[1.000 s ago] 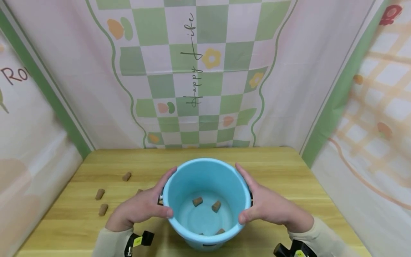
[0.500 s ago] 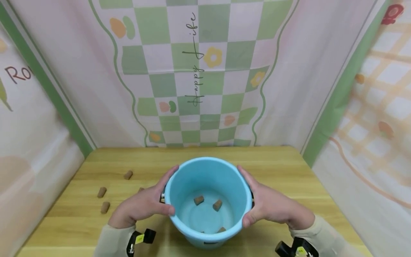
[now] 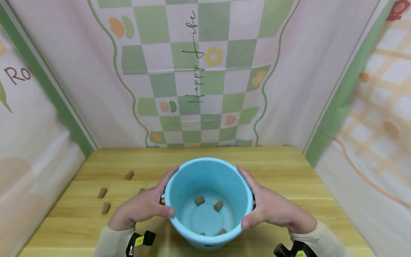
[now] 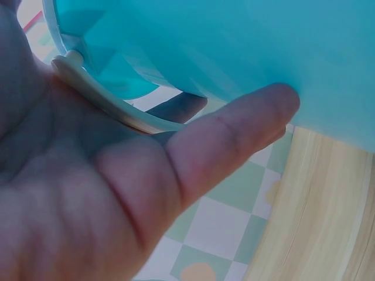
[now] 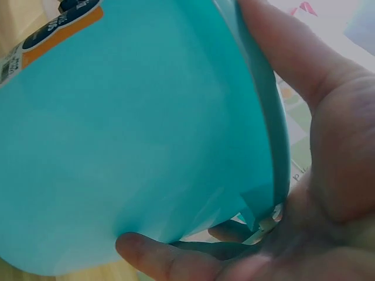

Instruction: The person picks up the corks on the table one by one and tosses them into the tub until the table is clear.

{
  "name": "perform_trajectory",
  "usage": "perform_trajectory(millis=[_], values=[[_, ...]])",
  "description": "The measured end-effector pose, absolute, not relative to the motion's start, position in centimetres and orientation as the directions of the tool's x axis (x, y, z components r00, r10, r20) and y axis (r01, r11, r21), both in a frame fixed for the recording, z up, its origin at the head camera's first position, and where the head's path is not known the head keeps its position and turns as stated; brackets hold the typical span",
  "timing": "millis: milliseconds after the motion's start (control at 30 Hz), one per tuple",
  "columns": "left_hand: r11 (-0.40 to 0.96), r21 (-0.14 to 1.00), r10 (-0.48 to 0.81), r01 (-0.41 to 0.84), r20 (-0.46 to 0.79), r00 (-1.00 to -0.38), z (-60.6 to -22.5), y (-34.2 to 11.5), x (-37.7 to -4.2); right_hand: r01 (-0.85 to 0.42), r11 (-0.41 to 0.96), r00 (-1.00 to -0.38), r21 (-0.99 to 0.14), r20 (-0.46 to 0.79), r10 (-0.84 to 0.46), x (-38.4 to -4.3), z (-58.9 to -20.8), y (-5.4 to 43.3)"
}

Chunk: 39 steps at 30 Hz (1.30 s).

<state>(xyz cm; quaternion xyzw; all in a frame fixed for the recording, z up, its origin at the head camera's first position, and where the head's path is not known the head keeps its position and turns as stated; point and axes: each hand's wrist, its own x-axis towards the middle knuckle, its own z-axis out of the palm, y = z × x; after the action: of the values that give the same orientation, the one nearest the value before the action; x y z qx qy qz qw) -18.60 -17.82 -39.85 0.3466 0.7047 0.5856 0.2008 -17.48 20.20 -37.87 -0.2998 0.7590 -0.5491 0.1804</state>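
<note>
A light blue bucket (image 3: 208, 178) stands between my two hands, its mouth facing up. My left hand (image 3: 144, 205) grips its left side, thumb at the rim and fingers along the outer wall. On the opposite side my right hand (image 3: 269, 203) holds it in the same way. Inside lie several brown corks (image 3: 199, 201), one partly hidden by the near rim. The left wrist view shows a pale handle (image 4: 111, 105) hanging by the palm. A dark and orange label (image 5: 61, 29) is on the wall in the right wrist view. Whether the bucket's base touches the table cannot be seen.
More corks (image 3: 102, 193) lie scattered on the left of the wooden table (image 3: 276, 164); one cork (image 3: 142, 190) is partly covered by my left hand. Printed curtains (image 3: 212, 117) enclose the table at the back and both sides.
The head view has shifted very slightly. Both hands keep their hold on the bucket, and the corks inside stay in the same places.
</note>
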Motion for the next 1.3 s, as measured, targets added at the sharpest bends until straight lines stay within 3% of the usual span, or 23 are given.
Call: perform_trajectory(millis=[933, 1300], values=[[0.043, 0.966, 0.728, 0.255, 0.145, -0.671, -39.98, -17.86, -18.61, -0.163, 0.151, -0.709, -0.975, 0.01, -0.705, -17.81, -37.43, 19.87], [0.094, 0.952, 0.705, 0.293, 0.144, -0.695, -39.95, -17.99, -18.44, -0.157, 0.138, -0.699, -0.978, 0.012, -0.715, -17.67, -37.15, 19.67]])
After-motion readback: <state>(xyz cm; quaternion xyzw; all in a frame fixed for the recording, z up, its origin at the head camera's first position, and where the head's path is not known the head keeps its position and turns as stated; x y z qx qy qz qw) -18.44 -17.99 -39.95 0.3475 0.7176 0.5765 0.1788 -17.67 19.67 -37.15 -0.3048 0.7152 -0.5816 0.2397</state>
